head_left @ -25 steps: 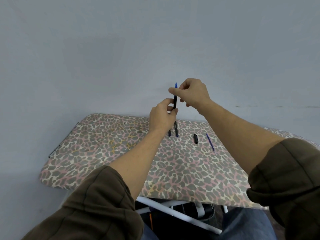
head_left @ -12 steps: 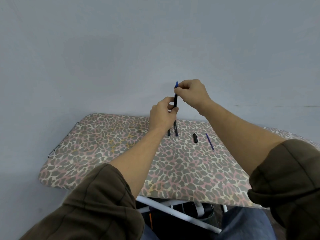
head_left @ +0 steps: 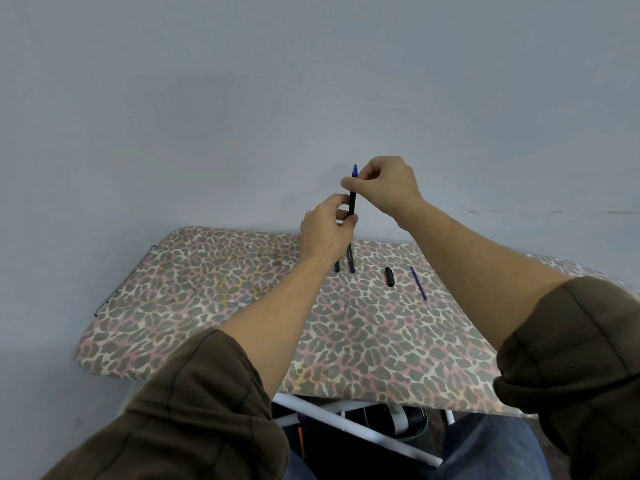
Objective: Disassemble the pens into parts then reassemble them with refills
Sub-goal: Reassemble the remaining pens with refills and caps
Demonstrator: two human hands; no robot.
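I hold a black pen barrel (head_left: 352,202) upright above the board, its blue tip (head_left: 355,169) pointing up. My left hand (head_left: 325,230) grips the lower part of the barrel. My right hand (head_left: 384,183) pinches it near the blue tip. On the leopard-print board (head_left: 207,289) lie a second dark pen (head_left: 350,260) and a short dark piece (head_left: 337,266) just below my left hand, a black cap (head_left: 389,276) to their right, and a thin blue refill (head_left: 418,284) further right.
The board stands against a plain grey wall (head_left: 242,98). A wire rest (head_left: 121,285) edges the board's left end. White frame tubes (head_left: 353,427) and my knees in jeans show under the near edge.
Both hands stay on the upright pen; my right fingers have shifted slightly around its blue tip. The parts on the board have not moved.
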